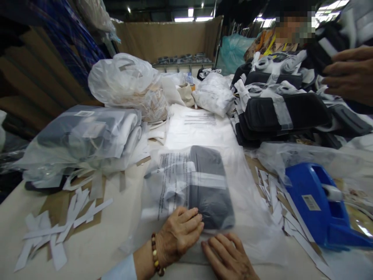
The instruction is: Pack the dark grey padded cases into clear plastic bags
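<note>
Left hand: our left hand (178, 233) lies palm down on the near edge of the bag (204, 194); fingers are flat and spread, pressing the plastic, not closed around anything. A bead bracelet (155, 254) sits on the wrist.
Right hand: our right hand (229, 256) lies flat on the same near edge, just beside the left; fingers extended, nothing gripped.
Bag: clear plastic with printed text on its left half; it lies flat on the table (116, 229), centre front, directly ahead of both hands.
Bag contents: we see a dark folded item (210, 186) with a pale band across it, inside the bag, its near end touching our left fingertips through the plastic.
Flat bags: more clear printed bags (198, 126) lie stacked just beyond the bag.
Tape dispenser: blue dispenser (317, 206) stands to the right of the bag, near but not touching it.
Paper strips: white strips (61, 229) lie scattered at left front; more strips (279, 202) lie between the bag and the dispenser.
Packed pile: bagged items (84, 136) are stacked at left.
Dark stack: dark banded items (288, 114), unbagged, are piled at right rear.
Full sacks: crumpled plastic sacks (125, 79) sit at centre rear.
Other person: another person's hand (349, 74) reaches over the dark stack at upper right; we cannot tell whether it grips anything.
</note>
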